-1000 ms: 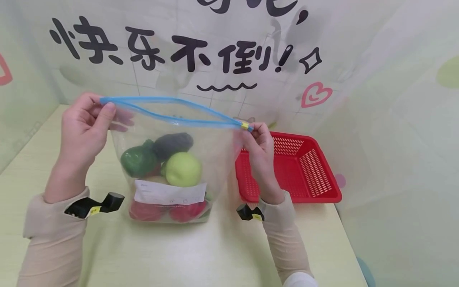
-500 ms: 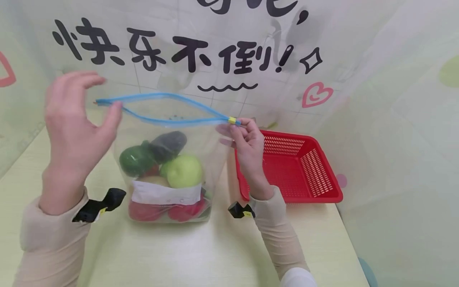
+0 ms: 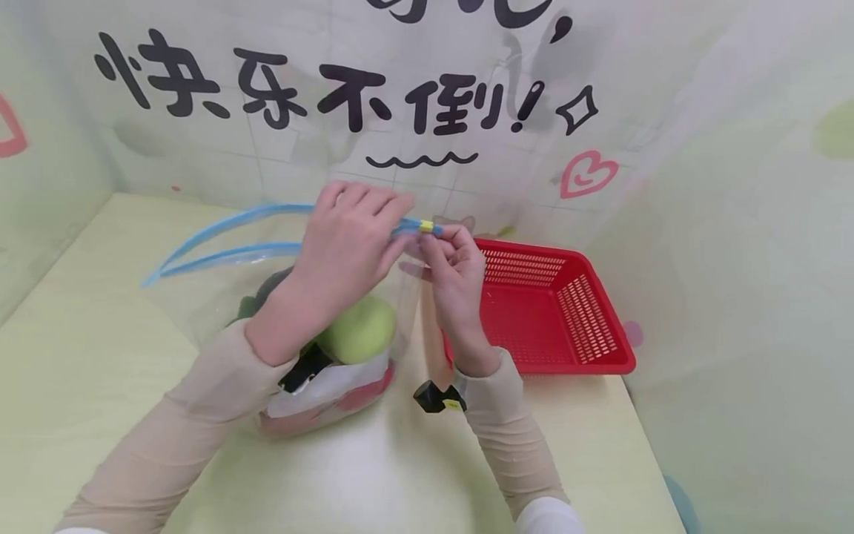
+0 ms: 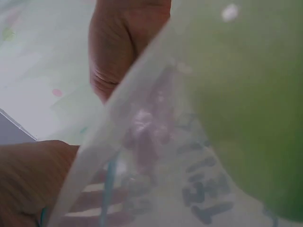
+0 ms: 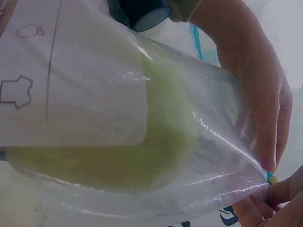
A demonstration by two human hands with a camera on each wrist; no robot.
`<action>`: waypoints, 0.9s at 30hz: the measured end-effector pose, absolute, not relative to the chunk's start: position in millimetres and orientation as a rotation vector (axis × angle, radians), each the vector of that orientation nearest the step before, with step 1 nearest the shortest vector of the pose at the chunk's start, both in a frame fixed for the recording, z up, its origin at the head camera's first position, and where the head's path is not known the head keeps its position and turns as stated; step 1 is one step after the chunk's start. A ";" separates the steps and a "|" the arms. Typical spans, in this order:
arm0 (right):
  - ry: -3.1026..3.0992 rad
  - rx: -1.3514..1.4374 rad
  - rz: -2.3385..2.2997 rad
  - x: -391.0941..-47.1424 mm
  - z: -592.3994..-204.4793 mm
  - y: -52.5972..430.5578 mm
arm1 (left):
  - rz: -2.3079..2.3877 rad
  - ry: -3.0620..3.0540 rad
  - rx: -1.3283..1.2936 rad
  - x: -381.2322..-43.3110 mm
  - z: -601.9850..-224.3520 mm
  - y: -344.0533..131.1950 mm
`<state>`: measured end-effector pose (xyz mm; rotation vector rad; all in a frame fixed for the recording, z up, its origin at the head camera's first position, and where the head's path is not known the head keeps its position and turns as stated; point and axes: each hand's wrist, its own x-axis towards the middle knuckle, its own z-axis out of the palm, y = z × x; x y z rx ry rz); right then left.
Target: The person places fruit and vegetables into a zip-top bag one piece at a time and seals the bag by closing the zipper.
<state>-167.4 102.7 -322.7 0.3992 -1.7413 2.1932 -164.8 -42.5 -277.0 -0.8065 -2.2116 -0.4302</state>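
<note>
A clear zip bag (image 3: 183, 304) with a blue zip edge (image 3: 227, 251) stands on the table, its mouth gaping at the left. My right hand (image 3: 457, 278) pinches the right end of the zip, beside a yellow slider (image 3: 426, 225). Reaching across the bag, my left hand (image 3: 347, 241) grips the zip edge just left of that slider; its thumb and fingers meet there in the right wrist view. Inside the bag are a yellow-green apple-like fruit (image 3: 365, 326), a dark eggplant-like item (image 3: 272, 283) and red items (image 3: 363, 397) low down. The left forearm hides part of the contents.
A red plastic basket (image 3: 617, 365) stands on the table (image 3: 373, 482) at the right, behind the right hand. A printed sheet (image 3: 293, 89) with black lettering hangs behind the table. A white label (image 5: 99, 99) spans the bag's front.
My left hand has let go of the bag's left zip corner and crossed right to the slider end. That corner has sagged lower and leftward. The right hand has shifted slightly left, keeping its pinch.
</note>
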 end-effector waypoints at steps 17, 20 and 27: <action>-1.763 0.496 2.118 -164.5 -317.2 96.6 | -0.691 -2.152 -0.896 -178.5 -282.7 -47.4; -1.764 0.484 2.104 -166.5 -316.4 96.3 | -0.683 -2.149 -0.881 -179.8 -284.6 -51.7; -1.727 0.450 2.083 -169.8 -315.2 101.1 | -0.625 -2.120 -0.834 -179.2 -285.5 -66.2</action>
